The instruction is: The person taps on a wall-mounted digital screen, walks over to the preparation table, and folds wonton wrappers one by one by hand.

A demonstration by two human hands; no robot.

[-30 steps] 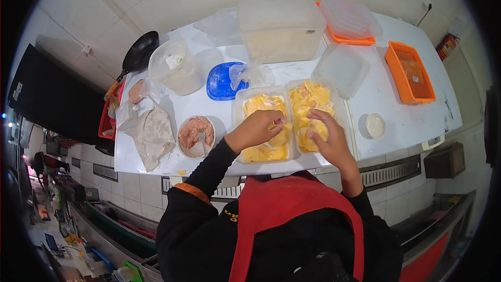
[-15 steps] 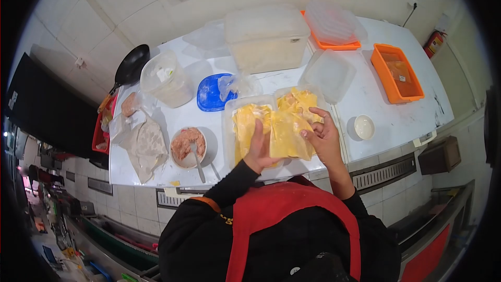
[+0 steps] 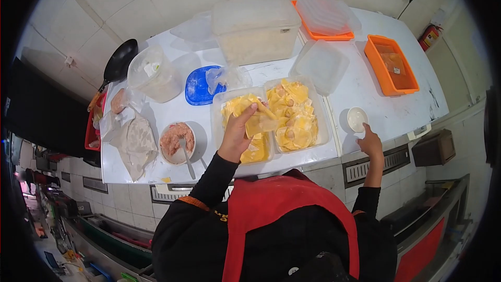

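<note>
Presently: pieces heaped, meat and sheets remaining

Left grip (image 3: 236,133), one: lightly closed on one yellow sheet (image 3: 261,125).
Spoon (image 3: 189,163), one, in the meat (image 3: 171,141).
Meat bowl (image 3: 176,160), one, part full.
Right grip (image 3: 370,144), one: partly open, forefinger at small bowl (image 3: 357,117), nothing visibly held.
Tubs (image 3: 325,128), two: seemingly folded pieces (image 3: 296,122), too overlapped to count; flat sheets (image 3: 257,151) left.
Blue lid (image 3: 196,86), one.
Lidded bin (image 3: 255,42), one.

One head-worn view, facing forward and down over worktable (image 3: 386,120).
</note>
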